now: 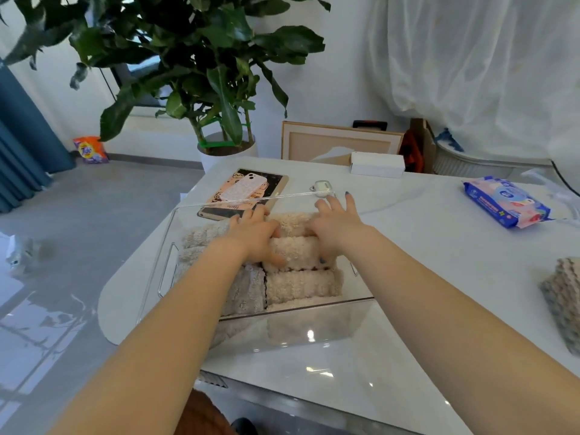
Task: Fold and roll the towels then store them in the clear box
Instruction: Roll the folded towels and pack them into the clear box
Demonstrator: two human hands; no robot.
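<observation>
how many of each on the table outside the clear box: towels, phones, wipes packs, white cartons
towel: 1
phone: 1
wipes pack: 1
white carton: 1
total: 4

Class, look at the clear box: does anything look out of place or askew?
One grey roll in the clear box seems to lie crosswise to the beige rolls beside it, and a grey towel sits outside, at the table's right edge.

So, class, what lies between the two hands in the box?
A rolled towel, held at its ends by left hand and right hand, inside the box; head view.
</observation>
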